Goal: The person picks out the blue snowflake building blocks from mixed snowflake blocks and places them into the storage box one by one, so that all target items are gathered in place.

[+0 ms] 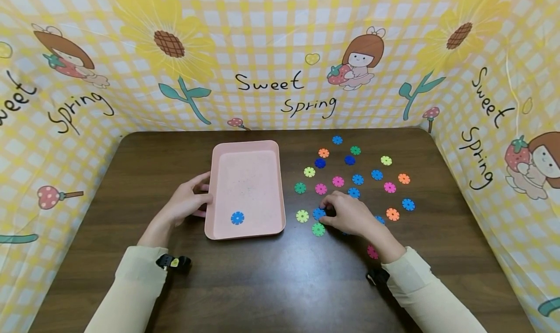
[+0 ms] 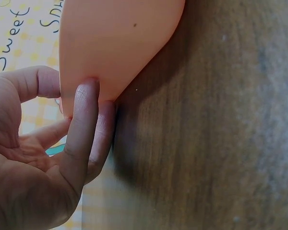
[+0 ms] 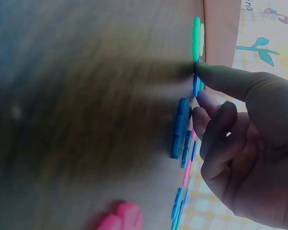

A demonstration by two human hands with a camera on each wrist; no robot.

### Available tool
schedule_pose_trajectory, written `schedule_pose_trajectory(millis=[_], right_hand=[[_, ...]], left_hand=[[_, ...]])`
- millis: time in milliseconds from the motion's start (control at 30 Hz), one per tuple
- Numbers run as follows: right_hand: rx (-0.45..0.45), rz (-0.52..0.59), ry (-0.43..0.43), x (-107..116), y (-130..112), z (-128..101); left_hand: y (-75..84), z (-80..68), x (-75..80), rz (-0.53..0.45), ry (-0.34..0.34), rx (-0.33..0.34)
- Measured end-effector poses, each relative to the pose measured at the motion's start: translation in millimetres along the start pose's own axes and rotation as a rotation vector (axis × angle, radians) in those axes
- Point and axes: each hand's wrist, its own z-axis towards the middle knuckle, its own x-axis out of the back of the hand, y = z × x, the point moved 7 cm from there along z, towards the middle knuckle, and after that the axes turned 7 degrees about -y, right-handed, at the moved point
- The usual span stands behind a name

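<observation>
At the left side of the pink tray [image 1: 249, 187], my left hand [image 1: 183, 200] grips the rim; in the left wrist view its fingers [image 2: 86, 103] lie against the outer wall. One blue notched plastic disc [image 1: 237, 218] lies inside the tray near its front. My right hand [image 1: 352, 215] is low over the table right of the tray, thumb and index finger at opposite edges of another blue disc [image 1: 319, 214], pinching it. That disc lies flat at table level. A green disc [image 1: 318, 229] lies just in front of it, and a yellow-green disc [image 1: 302, 216] to its left.
Several more notched discs in blue, pink, orange, green and yellow lie scattered on the dark wooden table [image 1: 271, 284], such as an orange disc [image 1: 393, 214] and a pink disc [image 1: 372, 252] near the right wrist. A yellow checked cloth [image 1: 271, 31] encloses the table's back and sides.
</observation>
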Motion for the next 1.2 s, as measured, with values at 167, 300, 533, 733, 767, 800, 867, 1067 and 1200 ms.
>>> schedule_pose_trajectory(millis=[167, 300, 533, 733, 767, 800, 867, 1067, 1200], right_hand=[[-0.023, 0.031, -0.015, -1, 1, 2], [-0.015, 0.067, -0.024, -1, 1, 3], [0.026, 0.163, -0.03, 2, 1, 4], [0.045, 0.227, -0.041, 2, 1, 4], [0.052, 0.236, -0.043, 2, 1, 5], [0.057, 0.246, -0.045, 1, 1, 5], [0.072, 0.265, -0.047, 1, 1, 5], [0.115, 0.331, -0.037, 3, -2, 6], [0.159, 0.364, -0.015, 6, -9, 9]], left_hand=[[-0.4, -0.3, -0.5, 0.001, 0.001, -0.002], [-0.3, -1.0, -0.8, 0.002, 0.0, 0.001], [-1.1, -1.8, -0.4, -0.001, 0.001, 0.005], [-1.6, -1.1, -0.1, -0.001, 0.004, 0.001], [-1.7, -0.9, 0.0, 0.001, 0.005, 0.0], [-1.6, -0.7, -0.1, 0.0, 0.005, -0.001], [-1.5, -0.4, -0.1, 0.001, 0.007, -0.002], [-1.6, -0.1, 0.0, 0.002, 0.009, -0.002], [-1.3, 0.0, 0.0, 0.0, 0.009, -0.003]])
